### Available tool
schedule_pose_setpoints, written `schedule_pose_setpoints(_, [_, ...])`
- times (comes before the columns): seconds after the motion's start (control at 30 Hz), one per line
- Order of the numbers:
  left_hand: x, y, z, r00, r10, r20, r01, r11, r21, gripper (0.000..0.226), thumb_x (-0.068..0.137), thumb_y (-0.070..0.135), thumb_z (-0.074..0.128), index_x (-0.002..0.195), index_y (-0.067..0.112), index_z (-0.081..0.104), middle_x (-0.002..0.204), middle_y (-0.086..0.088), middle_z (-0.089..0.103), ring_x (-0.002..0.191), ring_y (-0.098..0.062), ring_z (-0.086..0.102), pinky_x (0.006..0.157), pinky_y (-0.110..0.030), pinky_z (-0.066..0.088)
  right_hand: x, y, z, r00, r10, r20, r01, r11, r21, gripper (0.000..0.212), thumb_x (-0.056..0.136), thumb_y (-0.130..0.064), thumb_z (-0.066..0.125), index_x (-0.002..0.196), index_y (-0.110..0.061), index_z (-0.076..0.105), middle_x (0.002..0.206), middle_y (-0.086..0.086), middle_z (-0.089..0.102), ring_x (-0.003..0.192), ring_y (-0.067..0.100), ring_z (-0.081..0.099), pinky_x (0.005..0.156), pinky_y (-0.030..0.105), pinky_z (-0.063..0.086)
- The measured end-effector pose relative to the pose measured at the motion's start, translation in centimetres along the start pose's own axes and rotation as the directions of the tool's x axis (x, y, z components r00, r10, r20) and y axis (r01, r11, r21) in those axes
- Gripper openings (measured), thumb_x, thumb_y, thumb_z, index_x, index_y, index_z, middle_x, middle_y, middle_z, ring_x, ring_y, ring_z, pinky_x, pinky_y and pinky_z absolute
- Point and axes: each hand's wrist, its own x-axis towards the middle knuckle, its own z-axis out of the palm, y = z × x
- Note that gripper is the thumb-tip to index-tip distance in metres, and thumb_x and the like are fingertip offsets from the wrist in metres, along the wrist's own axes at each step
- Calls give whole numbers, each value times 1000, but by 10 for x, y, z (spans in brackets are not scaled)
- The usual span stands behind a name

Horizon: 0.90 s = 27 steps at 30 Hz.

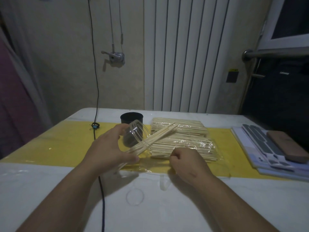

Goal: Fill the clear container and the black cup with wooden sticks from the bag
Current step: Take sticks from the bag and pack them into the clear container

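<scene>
My left hand [108, 148] grips the clear container [133, 136], tilted with its mouth toward the right. Several wooden sticks [157, 136] lie slanted inside it and poke out over the bag. The clear bag of wooden sticks [184, 141] lies flat on the yellow mat, right of the container. My right hand [185, 162] sits at the bag's near left corner with fingers curled; whether it pinches sticks or plastic is hidden. The black cup [131, 117] stands upright behind the container.
A black cable [101, 190] runs down the table under my left forearm. A clear round lid [135, 196] lies on the white table near me. Booklets with a phone [287, 148] on top sit at the right. A yellow mat [66, 143] crosses the table.
</scene>
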Motion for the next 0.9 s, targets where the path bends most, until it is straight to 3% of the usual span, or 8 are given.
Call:
schedule_pose_setpoints(0.1, [0, 0, 0, 1000, -4, -6, 4, 1000, -1, 94, 50, 42, 94, 128, 54, 42, 115, 27, 52, 109, -4, 52, 87, -33, 44, 7, 7, 11, 997, -71, -8, 70, 992, -106, 29, 87, -19, 50, 105, -28, 71, 110, -5, 68, 109, 20, 58, 91, 29, 46])
schedule_pose_setpoints(0.27, [1, -1, 1, 1000, -6, -4, 6, 1000, 5, 93, 50, 44, 93, 127, 56, 41, 114, 27, 52, 109, -4, 52, 87, -34, 45, 18, 11, 20, 985, -169, -31, 155, 952, -262, 23, 90, -20, 54, 103, -25, 71, 110, -4, 65, 107, 25, 55, 91, 34, 45])
schedule_pose_setpoints(0.53, [0, 0, 0, 1000, -19, 13, 19, 1000, -17, 97, 42, 54, 83, 129, 54, 41, 116, 26, 53, 111, -5, 52, 92, -37, 46, 20, 12, 23, 982, -174, -74, 149, 953, -265, 13, 88, -21, 60, 92, -28, 70, 100, -5, 66, 103, 24, 54, 87, 33, 42])
schedule_pose_setpoints(0.73, [1, 1, -1, 1000, -25, 16, 25, 999, -20, 99, 40, 57, 82, 130, 54, 40, 118, 25, 53, 112, -6, 53, 95, -38, 47, 20, 9, 23, 983, -176, -46, 157, 949, -275, 24, 94, -35, 57, 115, -32, 69, 114, -6, 66, 115, 23, 53, 98, 34, 40])
schedule_pose_setpoints(0.9, [1, 2, -1, 999, -26, 23, 27, 999, -36, 98, 44, 51, 88, 131, 52, 42, 119, 23, 53, 114, -7, 52, 96, -40, 47, 20, 8, 24, 990, -143, -14, 132, 940, -316, 24, 97, -39, 52, 117, -33, 64, 118, -5, 57, 119, 24, 49, 96, 34, 36])
